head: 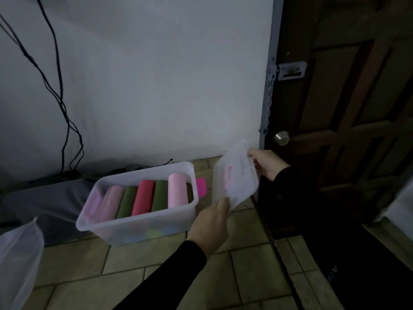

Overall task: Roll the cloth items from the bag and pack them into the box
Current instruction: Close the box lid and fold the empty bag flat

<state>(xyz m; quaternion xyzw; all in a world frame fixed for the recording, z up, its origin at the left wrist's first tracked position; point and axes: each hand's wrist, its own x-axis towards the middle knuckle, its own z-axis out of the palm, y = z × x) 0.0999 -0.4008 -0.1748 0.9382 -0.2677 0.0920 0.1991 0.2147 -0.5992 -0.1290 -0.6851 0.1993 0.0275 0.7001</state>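
Both grips clamp the lid (234, 177): left hand (211, 222) at its near edge, right hand (267, 163) at its far edge, tilted beside the box (138, 222) on the floor, probably for closing. Rolls (143, 198) fill the box side by side.

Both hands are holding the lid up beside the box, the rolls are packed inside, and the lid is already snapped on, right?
Not quite. The head view shows the lid off: the left hand and right hand hold it tilted in the air to the right of the box, which stands open. The rolls are packed inside, as you said.
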